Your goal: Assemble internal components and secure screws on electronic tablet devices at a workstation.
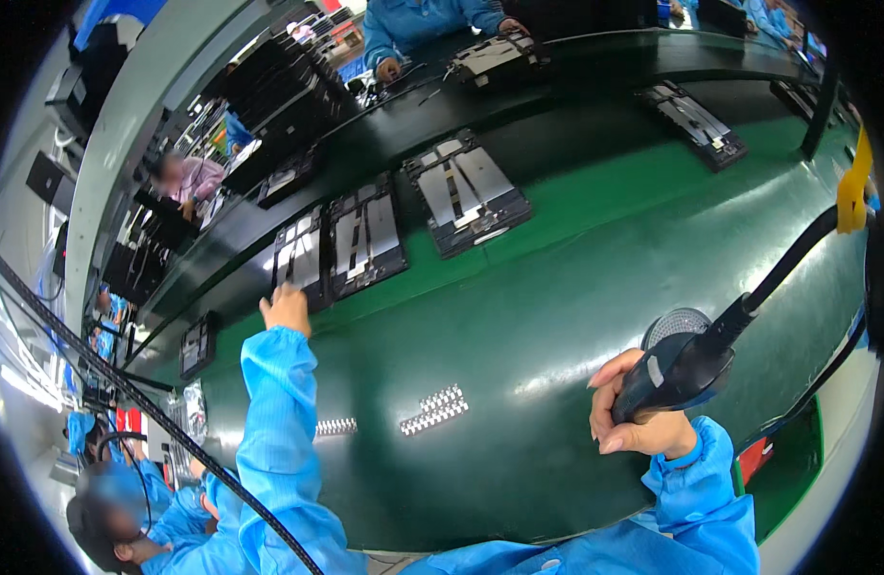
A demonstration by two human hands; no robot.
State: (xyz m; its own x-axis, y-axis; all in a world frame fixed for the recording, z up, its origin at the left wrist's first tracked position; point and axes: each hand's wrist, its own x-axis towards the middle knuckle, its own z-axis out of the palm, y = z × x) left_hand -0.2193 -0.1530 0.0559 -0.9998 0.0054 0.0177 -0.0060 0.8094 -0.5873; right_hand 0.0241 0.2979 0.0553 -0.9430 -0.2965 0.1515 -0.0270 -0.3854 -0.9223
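Left arm stretched forward, left hand [289, 310] palm down at near end of panel [300, 251], second panel [367, 233] just beside; fingertips unclear, cannot tell whether pinching. Right arm bent, right hand [643, 422] curled round black corded tool [661, 379], over right part of table [547, 321]; grey disc [679, 324] behind. Table green, glossy; white strips [434, 412] between arms. Across it, co-worker [418, 31], hands at another panel [500, 57].
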